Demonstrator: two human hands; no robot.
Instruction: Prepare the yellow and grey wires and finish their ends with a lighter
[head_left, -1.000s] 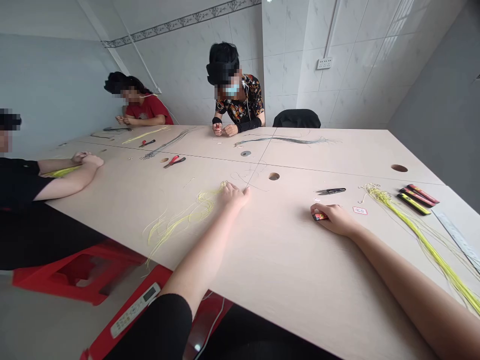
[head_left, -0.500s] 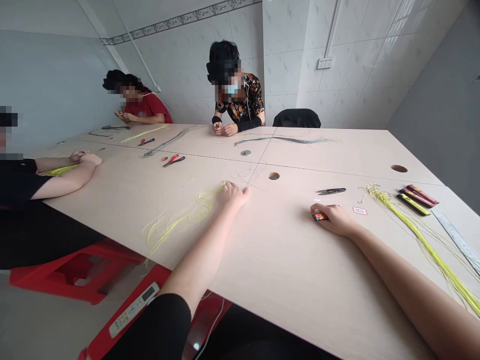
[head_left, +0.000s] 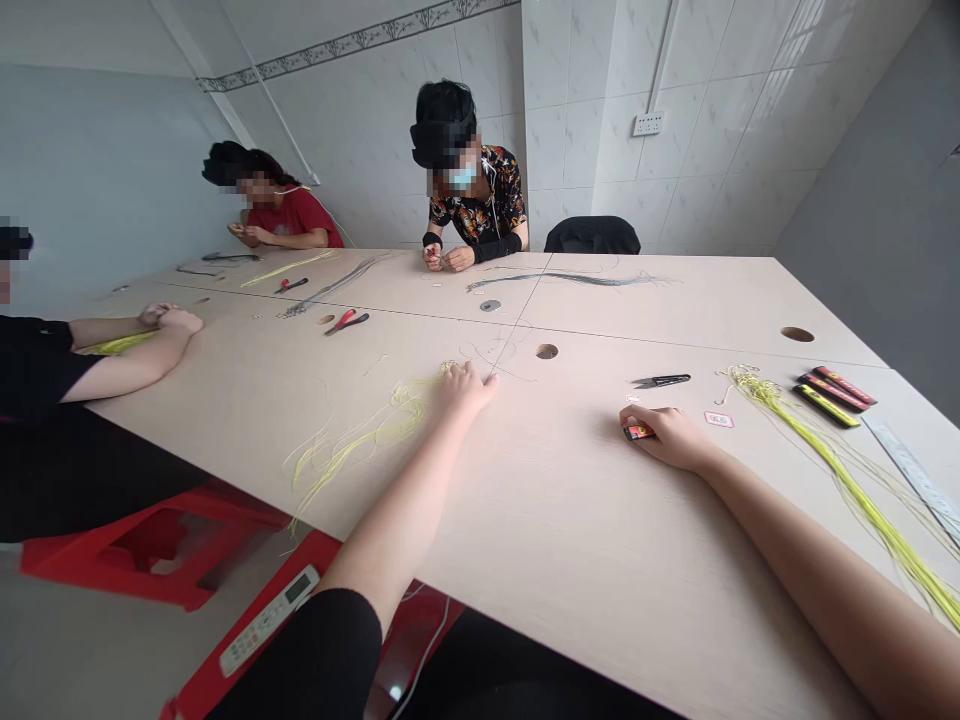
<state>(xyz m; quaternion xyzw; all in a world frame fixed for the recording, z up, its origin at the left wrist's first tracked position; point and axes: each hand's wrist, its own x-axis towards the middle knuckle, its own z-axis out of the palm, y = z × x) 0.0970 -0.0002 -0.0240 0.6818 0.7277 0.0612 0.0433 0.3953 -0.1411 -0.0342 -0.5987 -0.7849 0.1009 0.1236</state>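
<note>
My left hand (head_left: 466, 392) rests palm down on the table, thumb stretched out to the side and fingers apart. Just beyond its fingertips are small gold-coloured ends of a loose bundle of yellow cords (head_left: 345, 440), which trails to the left. Thin dark strands (head_left: 499, 350) lie past it. In my right hand (head_left: 671, 438), on the table to the right, is a small black-and-red lighter (head_left: 640, 432), partly covered by the fingers. Black thread snips (head_left: 664, 381) and a small red-edged label (head_left: 718, 420) lie close to that hand.
At the right are several lighters (head_left: 836, 397), a thick yellow cord bundle (head_left: 847, 470) and a metal ruler (head_left: 911, 475). Pliers (head_left: 347, 322) and grey cord bundles (head_left: 577, 279) lie farther back. Co-workers sit across and to the left. The table has round holes (head_left: 797, 334).
The view has shifted very slightly. Both my hands stay where they were, and the lighter remains in my right hand.
</note>
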